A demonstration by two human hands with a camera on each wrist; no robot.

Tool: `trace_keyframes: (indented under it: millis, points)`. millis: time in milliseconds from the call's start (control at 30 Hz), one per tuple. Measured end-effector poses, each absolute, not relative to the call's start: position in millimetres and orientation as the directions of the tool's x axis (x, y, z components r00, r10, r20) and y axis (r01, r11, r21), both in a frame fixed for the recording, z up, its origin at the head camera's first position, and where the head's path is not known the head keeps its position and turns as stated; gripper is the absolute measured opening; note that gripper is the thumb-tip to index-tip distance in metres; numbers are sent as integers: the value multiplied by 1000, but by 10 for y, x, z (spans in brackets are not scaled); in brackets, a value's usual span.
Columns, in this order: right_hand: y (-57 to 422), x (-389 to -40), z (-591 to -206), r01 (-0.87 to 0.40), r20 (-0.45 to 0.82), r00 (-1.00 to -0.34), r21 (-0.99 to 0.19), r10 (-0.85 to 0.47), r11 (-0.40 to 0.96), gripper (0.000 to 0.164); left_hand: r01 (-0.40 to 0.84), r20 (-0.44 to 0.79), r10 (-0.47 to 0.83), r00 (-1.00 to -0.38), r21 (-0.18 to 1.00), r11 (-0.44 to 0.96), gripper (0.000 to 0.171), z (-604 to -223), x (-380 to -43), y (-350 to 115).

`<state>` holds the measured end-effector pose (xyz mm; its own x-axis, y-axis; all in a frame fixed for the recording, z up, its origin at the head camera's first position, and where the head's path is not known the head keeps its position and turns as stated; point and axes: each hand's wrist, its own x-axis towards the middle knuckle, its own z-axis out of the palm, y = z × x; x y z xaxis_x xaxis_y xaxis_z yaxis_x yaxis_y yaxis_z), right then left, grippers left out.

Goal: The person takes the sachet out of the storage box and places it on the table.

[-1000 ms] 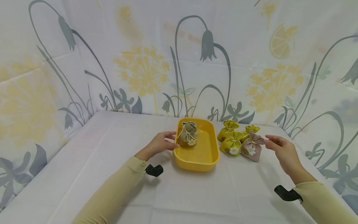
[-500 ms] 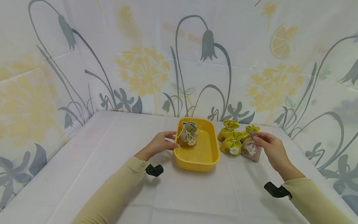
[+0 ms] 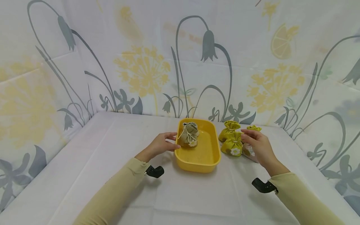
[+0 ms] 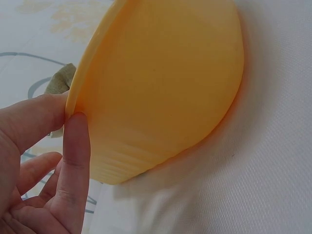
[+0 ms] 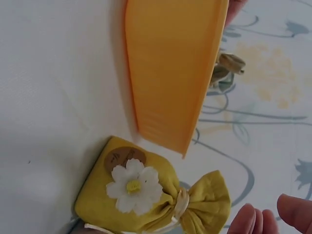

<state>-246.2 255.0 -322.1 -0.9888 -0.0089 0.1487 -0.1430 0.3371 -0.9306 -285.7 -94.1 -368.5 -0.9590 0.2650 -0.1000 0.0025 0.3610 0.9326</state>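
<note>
My left hand (image 3: 158, 145) pinches the left rim of a yellow plastic tub (image 3: 206, 148); in the left wrist view thumb and finger (image 4: 75, 146) lie on either side of the rim. Inside the tub, at its left, sits a grey-green drawstring pouch (image 3: 187, 136). My right hand (image 3: 260, 148) hovers at the pouches right of the tub. Nearest its fingertips is the neck of a yellow-green pouch (image 5: 139, 187) with a white flower; the right wrist view shows thumb and fingers apart, holding nothing. A pinkish pouch (image 3: 248, 151) is partly hidden behind this hand.
Behind the front pouch stands another yellow-green pouch (image 3: 227, 133). Part of one more yellow-green pouch (image 3: 254, 127) shows above my right hand. A white cloth (image 3: 197, 197) covers the table, and a flower-printed curtain (image 3: 146, 37) hangs at the back and sides.
My right hand has moved left, from the pinkish pouch's top across to the front yellow-green pouch. The left hand, tub and pouches stay in place.
</note>
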Motion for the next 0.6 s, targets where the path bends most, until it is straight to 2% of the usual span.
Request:
trace_keyframes:
  millis: [233, 433, 600]
  points:
    - [2404, -2560, -3218, -126, 121, -992, -934, -38, 333, 49, -1, -107, 269, -957, 931, 365, 64, -3684, -2847, -937]
    - [2286, -2623, -3183, -114, 97, -993, -915, -65, 386, 51, -9, -115, 266, -957, 929, 369, 64, -3676, -2850, -936]
    - [2190, -2678, -3145, -110, 76, -991, -931, -110, 348, 50, -10, -114, 263, -958, 931, 366, 64, -3680, -2858, -942]
